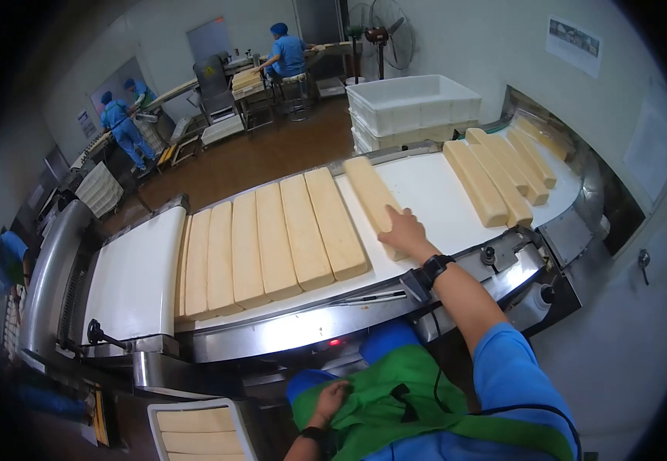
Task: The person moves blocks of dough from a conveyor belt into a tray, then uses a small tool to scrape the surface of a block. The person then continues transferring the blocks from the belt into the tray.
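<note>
The right grip (402, 233) is touching a long, pale-yellow, block-shaped loaf (365, 183) beneath it, the left grip (333, 397) resting lower, neither clearly showing closure; uneven pressing may be risking a skewed loaf.

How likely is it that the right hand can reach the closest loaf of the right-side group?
Probably yes: bare belt separates the right hand from that closest loaf, though the hand is on another loaf.

Part of block (364, 188) hidden by R hand (405, 233). White crate (192, 404) + L forearm (300, 449) cut off by btm edge. Far-L co-worker (15, 250) partly blocked by steel machine (50, 280). Wall poster (573, 44) txt too small to be read.
</note>
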Demonstrator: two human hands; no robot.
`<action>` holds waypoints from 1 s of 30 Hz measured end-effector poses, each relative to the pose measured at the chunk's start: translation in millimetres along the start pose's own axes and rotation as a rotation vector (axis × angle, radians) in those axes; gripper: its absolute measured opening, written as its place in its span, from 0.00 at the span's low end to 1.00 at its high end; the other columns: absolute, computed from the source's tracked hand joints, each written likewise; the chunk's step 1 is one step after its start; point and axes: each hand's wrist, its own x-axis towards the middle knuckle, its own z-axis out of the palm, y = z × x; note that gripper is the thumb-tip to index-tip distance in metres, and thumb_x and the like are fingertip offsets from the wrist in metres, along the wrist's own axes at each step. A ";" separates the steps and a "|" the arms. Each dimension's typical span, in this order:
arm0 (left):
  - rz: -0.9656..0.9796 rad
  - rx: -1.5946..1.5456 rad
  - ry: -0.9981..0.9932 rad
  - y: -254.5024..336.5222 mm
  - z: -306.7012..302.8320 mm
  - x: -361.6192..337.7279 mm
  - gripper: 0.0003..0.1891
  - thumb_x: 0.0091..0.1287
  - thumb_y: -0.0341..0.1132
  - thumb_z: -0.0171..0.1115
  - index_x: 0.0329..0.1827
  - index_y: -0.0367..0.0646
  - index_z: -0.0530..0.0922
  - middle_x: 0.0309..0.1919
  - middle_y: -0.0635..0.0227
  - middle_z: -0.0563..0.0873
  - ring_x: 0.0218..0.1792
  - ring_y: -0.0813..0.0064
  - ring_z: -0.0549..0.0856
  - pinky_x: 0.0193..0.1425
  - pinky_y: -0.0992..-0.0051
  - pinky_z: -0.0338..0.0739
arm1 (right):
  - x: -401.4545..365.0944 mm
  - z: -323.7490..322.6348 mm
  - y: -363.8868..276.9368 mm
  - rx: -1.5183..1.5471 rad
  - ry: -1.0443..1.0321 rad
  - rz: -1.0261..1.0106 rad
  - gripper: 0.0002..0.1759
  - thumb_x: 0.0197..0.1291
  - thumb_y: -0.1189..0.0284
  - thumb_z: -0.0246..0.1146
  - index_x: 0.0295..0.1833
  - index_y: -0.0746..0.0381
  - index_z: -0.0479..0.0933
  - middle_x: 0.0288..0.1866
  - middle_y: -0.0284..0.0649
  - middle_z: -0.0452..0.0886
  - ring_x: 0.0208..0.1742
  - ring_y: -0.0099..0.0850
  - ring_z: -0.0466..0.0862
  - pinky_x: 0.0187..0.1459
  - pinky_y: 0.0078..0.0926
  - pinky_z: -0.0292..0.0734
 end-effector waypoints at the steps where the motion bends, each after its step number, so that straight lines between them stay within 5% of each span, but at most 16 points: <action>1: 0.001 0.004 0.004 1.9 0.5 -1.4 0.13 0.67 0.29 0.50 0.52 0.40 0.77 0.38 0.73 0.83 0.36 0.85 0.78 0.41 0.82 0.74 | -0.4 4.8 -9.9 0.008 -0.043 -0.080 0.44 0.44 0.56 0.64 0.68 0.57 0.59 0.56 0.58 0.67 0.56 0.52 0.72 0.54 0.44 0.71; 5: 0.023 -0.030 0.040 6.3 2.2 -3.7 0.13 0.67 0.30 0.50 0.52 0.40 0.78 0.39 0.73 0.83 0.35 0.84 0.79 0.39 0.82 0.74 | -3.0 14.9 -16.4 0.094 -0.106 -0.213 0.39 0.51 0.53 0.60 0.68 0.57 0.61 0.59 0.61 0.65 0.58 0.52 0.71 0.57 0.41 0.69; 8: -0.009 -0.009 0.061 10.4 -0.5 -7.0 0.13 0.68 0.30 0.50 0.52 0.40 0.78 0.38 0.73 0.83 0.35 0.85 0.78 0.39 0.82 0.74 | 37.3 29.9 54.2 0.386 -0.061 -0.277 0.29 0.61 0.57 0.53 0.65 0.59 0.66 0.58 0.55 0.70 0.60 0.51 0.70 0.63 0.40 0.62; 9: 0.010 0.063 0.076 12.0 0.6 -5.1 0.13 0.68 0.31 0.50 0.52 0.39 0.78 0.37 0.73 0.83 0.35 0.85 0.78 0.38 0.82 0.74 | 34.4 13.6 71.3 0.030 0.185 -0.279 0.26 0.61 0.58 0.54 0.61 0.61 0.69 0.56 0.50 0.74 0.62 0.47 0.68 0.64 0.41 0.59; 11: -0.025 0.004 0.048 11.9 1.2 -3.6 0.13 0.68 0.33 0.51 0.51 0.38 0.78 0.37 0.71 0.83 0.35 0.84 0.79 0.39 0.82 0.74 | 34.7 -12.5 112.1 -0.318 0.409 0.011 0.23 0.57 0.66 0.54 0.58 0.65 0.71 0.60 0.49 0.70 0.65 0.43 0.63 0.64 0.41 0.56; 14: -0.030 -0.055 0.014 9.6 1.1 0.5 0.14 0.68 0.34 0.52 0.51 0.37 0.78 0.36 0.70 0.83 0.33 0.83 0.79 0.38 0.83 0.74 | 33.7 -46.9 163.8 -0.422 0.573 0.460 0.25 0.55 0.70 0.50 0.59 0.69 0.67 0.61 0.49 0.66 0.64 0.42 0.64 0.64 0.39 0.58; 17: -0.027 -0.080 0.011 4.7 3.4 4.6 0.14 0.67 0.33 0.51 0.51 0.38 0.78 0.35 0.71 0.83 0.31 0.84 0.78 0.37 0.83 0.74 | 28.5 -62.6 173.6 -0.314 0.421 0.582 0.29 0.54 0.67 0.52 0.61 0.70 0.65 0.62 0.49 0.65 0.64 0.43 0.63 0.64 0.40 0.58; 19: -0.052 -0.103 0.033 -0.5 3.2 9.9 0.14 0.67 0.32 0.51 0.51 0.38 0.78 0.35 0.71 0.83 0.31 0.84 0.78 0.37 0.83 0.74 | 16.0 -82.0 152.0 -0.274 0.434 0.568 0.33 0.50 0.61 0.57 0.59 0.71 0.67 0.59 0.49 0.69 0.63 0.44 0.64 0.64 0.39 0.58; 21: -0.073 -0.057 -0.009 -5.2 3.2 11.3 0.14 0.67 0.32 0.50 0.52 0.40 0.78 0.34 0.72 0.83 0.31 0.84 0.78 0.38 0.82 0.74 | 7.1 -102.8 128.0 -0.155 0.090 0.549 0.37 0.46 0.56 0.62 0.56 0.72 0.69 0.53 0.49 0.73 0.60 0.45 0.67 0.63 0.37 0.59; 23: -0.038 -0.026 0.031 -8.1 2.7 7.0 0.14 0.67 0.32 0.50 0.52 0.41 0.78 0.34 0.72 0.83 0.32 0.84 0.78 0.38 0.82 0.74 | 28.5 -80.1 149.1 -0.298 0.023 0.370 0.36 0.44 0.52 0.63 0.53 0.69 0.72 0.48 0.50 0.76 0.57 0.44 0.69 0.61 0.35 0.60; 25: 0.003 0.004 0.071 -6.6 3.1 5.9 0.14 0.67 0.32 0.50 0.52 0.42 0.78 0.34 0.73 0.83 0.32 0.84 0.78 0.38 0.81 0.74 | -1.4 -70.6 98.4 -0.535 0.292 0.258 0.35 0.43 0.54 0.65 0.54 0.67 0.71 0.51 0.52 0.74 0.56 0.44 0.69 0.59 0.38 0.61; 27: 0.037 0.011 0.030 -11.4 2.9 4.0 0.15 0.67 0.32 0.49 0.53 0.42 0.77 0.34 0.71 0.82 0.32 0.83 0.78 0.39 0.81 0.74 | 0.9 -46.2 91.3 -0.435 0.536 0.058 0.35 0.34 0.62 0.72 0.50 0.65 0.69 0.49 0.48 0.70 0.55 0.46 0.68 0.57 0.43 0.65; 30: 0.063 0.018 0.046 -23.0 5.2 9.2 0.15 0.68 0.34 0.49 0.54 0.42 0.76 0.33 0.71 0.82 0.32 0.82 0.78 0.40 0.80 0.74 | -0.7 -20.8 83.7 -0.300 0.407 0.148 0.43 0.37 0.60 0.70 0.60 0.65 0.63 0.53 0.50 0.69 0.56 0.49 0.69 0.57 0.43 0.67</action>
